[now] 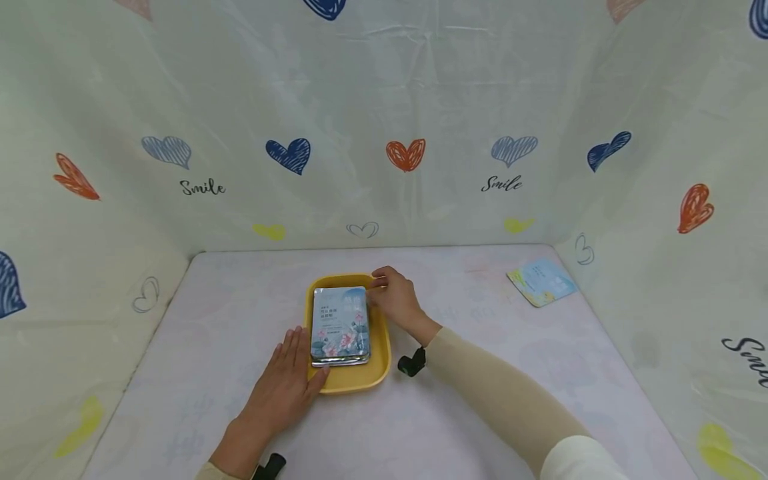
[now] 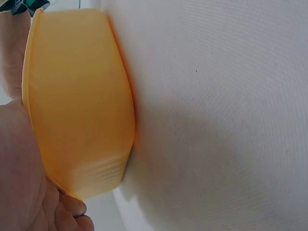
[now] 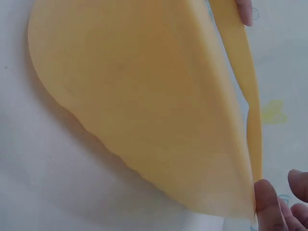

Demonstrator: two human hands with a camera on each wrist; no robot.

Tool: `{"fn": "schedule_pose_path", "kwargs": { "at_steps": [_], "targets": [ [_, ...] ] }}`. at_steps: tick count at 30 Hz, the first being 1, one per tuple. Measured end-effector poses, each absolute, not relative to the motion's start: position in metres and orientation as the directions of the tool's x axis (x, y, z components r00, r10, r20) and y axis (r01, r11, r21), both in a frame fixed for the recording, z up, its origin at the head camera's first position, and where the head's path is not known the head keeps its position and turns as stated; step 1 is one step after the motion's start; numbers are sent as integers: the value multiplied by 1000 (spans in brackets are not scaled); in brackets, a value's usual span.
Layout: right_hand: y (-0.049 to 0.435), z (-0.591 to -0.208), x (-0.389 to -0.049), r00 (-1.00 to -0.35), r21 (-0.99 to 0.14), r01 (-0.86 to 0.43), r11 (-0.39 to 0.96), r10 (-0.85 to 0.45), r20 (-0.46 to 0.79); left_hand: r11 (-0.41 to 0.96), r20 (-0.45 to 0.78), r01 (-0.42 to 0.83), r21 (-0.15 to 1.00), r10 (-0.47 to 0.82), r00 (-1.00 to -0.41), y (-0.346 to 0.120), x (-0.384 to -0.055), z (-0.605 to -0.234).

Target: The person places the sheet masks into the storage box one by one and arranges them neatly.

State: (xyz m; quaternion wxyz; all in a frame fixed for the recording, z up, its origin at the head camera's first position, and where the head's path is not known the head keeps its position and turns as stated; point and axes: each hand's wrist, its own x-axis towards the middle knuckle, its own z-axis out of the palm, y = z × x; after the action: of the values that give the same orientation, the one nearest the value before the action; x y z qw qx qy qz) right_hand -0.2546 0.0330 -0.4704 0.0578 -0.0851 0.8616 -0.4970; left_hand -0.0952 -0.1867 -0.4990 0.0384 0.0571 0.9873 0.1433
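Note:
A yellow tray (image 1: 379, 347) lies on the table, and in it is a stack of light-blue foil sachets (image 1: 340, 323) printed with pink flowers. Along the tray's left rim rests my left hand (image 1: 287, 380), fingers straight, thumb by the stack's lower edge. My right hand (image 1: 396, 299) is at the tray's back right corner, thumb and fingers loosely bent beside the stack. In the right wrist view a fingertip (image 3: 267, 199) touches the rim, with a gap to the other digits. The left wrist view shows the tray's outer side wall (image 2: 79, 96) next to my palm.
At the back right of the table (image 1: 468, 400) lies a light-blue and yellow card or sachet (image 1: 543, 283). A pale curtain (image 1: 360, 100) printed with hearts and "Smile" surrounds the table at the back and both sides. A dark wrist camera (image 1: 411, 363) sits beneath my right wrist.

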Motion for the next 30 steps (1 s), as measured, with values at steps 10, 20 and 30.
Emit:
{"fn": "schedule_pose_path", "kwargs": {
  "at_steps": [10, 20, 30],
  "targets": [
    [73, -474, -267, -991, -882, -129, 452, -100, 94, 949, -75, 94, 302, 121, -990, -187, -95, -500],
    [153, -480, -285, -968, -707, -221, 671, -63, 243, 951, -67, 96, 296, 121, -990, -187, -96, -501],
    [235, -496, -297, -975, -426, -161, 890, -78, 206, 951, -79, 90, 297, 118, -990, -186, -96, -502]
  ]
}}
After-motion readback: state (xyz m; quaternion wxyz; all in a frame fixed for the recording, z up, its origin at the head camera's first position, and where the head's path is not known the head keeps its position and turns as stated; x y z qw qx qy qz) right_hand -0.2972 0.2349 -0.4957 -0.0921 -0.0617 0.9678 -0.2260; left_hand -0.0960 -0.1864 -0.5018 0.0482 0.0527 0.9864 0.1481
